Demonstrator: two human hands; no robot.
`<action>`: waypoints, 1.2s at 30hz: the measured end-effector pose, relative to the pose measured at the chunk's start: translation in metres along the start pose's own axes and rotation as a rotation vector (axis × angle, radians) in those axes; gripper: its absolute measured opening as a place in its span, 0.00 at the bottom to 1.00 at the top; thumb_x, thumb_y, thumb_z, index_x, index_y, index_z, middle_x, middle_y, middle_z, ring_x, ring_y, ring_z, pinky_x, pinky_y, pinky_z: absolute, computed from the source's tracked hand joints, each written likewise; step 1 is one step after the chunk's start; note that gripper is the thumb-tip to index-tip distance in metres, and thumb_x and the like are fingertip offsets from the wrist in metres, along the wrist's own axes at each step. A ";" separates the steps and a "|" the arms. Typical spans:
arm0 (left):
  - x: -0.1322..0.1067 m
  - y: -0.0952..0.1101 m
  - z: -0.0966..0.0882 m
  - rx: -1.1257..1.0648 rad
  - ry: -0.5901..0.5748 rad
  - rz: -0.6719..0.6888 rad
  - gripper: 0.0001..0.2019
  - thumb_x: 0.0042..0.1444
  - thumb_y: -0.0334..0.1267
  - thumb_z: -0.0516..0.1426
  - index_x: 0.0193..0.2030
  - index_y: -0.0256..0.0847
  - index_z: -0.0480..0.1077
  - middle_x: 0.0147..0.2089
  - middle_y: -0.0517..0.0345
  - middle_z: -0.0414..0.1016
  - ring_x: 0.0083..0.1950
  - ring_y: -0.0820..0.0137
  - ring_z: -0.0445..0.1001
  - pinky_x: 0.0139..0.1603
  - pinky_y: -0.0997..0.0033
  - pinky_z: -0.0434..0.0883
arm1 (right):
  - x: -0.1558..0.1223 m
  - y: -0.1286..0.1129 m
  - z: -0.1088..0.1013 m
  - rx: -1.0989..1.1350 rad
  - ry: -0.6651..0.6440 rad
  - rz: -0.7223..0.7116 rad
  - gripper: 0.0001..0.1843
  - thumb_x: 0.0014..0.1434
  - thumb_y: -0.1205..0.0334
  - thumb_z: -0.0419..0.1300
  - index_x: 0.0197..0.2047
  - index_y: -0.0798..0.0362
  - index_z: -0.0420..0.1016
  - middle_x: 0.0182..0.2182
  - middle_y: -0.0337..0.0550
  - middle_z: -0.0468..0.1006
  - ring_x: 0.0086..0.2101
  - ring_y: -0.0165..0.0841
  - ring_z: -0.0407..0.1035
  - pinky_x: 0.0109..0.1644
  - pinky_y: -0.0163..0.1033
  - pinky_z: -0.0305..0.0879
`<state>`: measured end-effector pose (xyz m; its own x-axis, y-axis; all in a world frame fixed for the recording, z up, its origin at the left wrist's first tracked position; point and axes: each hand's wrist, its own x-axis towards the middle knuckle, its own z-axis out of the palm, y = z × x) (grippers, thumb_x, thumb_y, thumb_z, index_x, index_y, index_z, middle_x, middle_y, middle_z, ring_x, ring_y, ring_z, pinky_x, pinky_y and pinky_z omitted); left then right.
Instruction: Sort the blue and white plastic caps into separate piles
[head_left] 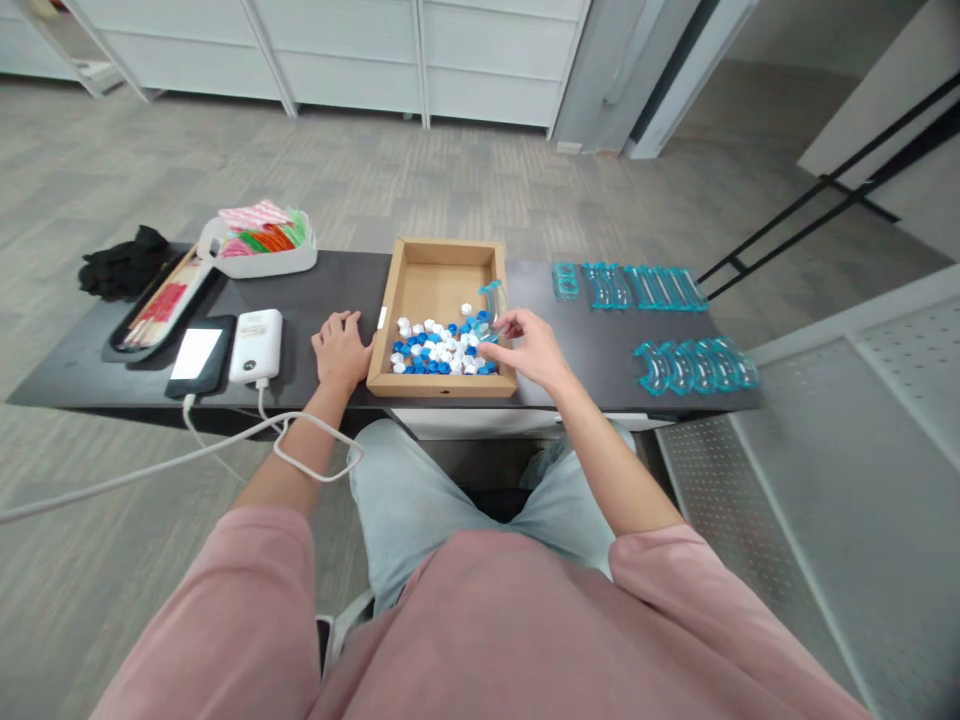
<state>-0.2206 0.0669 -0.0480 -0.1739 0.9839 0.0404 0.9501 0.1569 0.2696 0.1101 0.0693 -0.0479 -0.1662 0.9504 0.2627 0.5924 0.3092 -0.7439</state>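
Right hand [527, 343]: mid-frame, thumb and fingers pinching a clear teal plastic piece [492, 300] over the box's right side
Left hand [340, 350]: left of center, fingers loosely spread on the dark table [589, 375], just beside the box
Cardboard box [433, 387]: pretty much mid-frame, blue and white hexagonal bits [447, 348] heaped in its lower half
Teal pieces [697, 366]: two rows, right side of frame
Gadgets: white power bank [256, 345] beside a phone [199, 358], left side
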 end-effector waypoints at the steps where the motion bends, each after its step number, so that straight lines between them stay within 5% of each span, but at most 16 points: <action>1: -0.001 0.000 -0.003 -0.007 -0.009 -0.005 0.32 0.76 0.44 0.48 0.80 0.30 0.65 0.80 0.30 0.63 0.82 0.44 0.59 0.79 0.47 0.56 | -0.010 0.008 -0.013 -0.035 0.025 0.009 0.21 0.59 0.44 0.77 0.48 0.48 0.81 0.43 0.46 0.83 0.42 0.43 0.76 0.52 0.49 0.75; 7: 0.000 -0.003 -0.010 -0.051 -0.107 0.095 0.37 0.78 0.49 0.43 0.80 0.18 0.60 0.80 0.16 0.56 0.82 0.33 0.56 0.79 0.32 0.55 | -0.085 0.064 -0.084 -0.313 0.057 0.196 0.17 0.64 0.49 0.72 0.52 0.48 0.82 0.46 0.51 0.83 0.42 0.46 0.78 0.54 0.51 0.77; 14: 0.004 0.003 0.000 0.062 -0.075 0.025 0.37 0.77 0.48 0.40 0.79 0.21 0.63 0.79 0.19 0.59 0.81 0.32 0.60 0.78 0.31 0.60 | -0.142 0.106 -0.123 -0.592 -0.021 0.315 0.19 0.70 0.52 0.66 0.58 0.51 0.85 0.52 0.58 0.83 0.52 0.53 0.78 0.61 0.53 0.75; 24: 0.001 0.010 -0.005 0.106 -0.092 -0.004 0.40 0.77 0.51 0.35 0.80 0.23 0.63 0.79 0.20 0.60 0.81 0.34 0.61 0.78 0.35 0.61 | -0.154 0.111 -0.138 -0.753 0.052 0.325 0.19 0.75 0.52 0.61 0.59 0.50 0.87 0.56 0.61 0.79 0.54 0.56 0.73 0.63 0.59 0.71; 31: 0.001 0.011 -0.004 0.094 -0.079 -0.002 0.39 0.78 0.52 0.36 0.80 0.23 0.64 0.78 0.19 0.61 0.81 0.33 0.61 0.79 0.34 0.60 | -0.149 0.101 -0.130 -0.774 0.090 0.299 0.27 0.72 0.49 0.66 0.70 0.48 0.81 0.66 0.63 0.74 0.59 0.60 0.68 0.63 0.62 0.69; 36: -0.001 0.012 -0.004 0.081 -0.068 0.010 0.41 0.77 0.52 0.34 0.80 0.22 0.64 0.78 0.18 0.61 0.81 0.31 0.61 0.78 0.33 0.61 | -0.147 0.103 -0.128 -0.785 0.070 0.318 0.23 0.73 0.54 0.64 0.68 0.45 0.83 0.67 0.60 0.74 0.61 0.60 0.66 0.64 0.64 0.67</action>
<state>-0.2104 0.0676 -0.0405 -0.1490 0.9886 -0.0231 0.9699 0.1506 0.1912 0.2969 -0.0429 -0.0846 0.1348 0.9762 0.1696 0.9821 -0.1089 -0.1537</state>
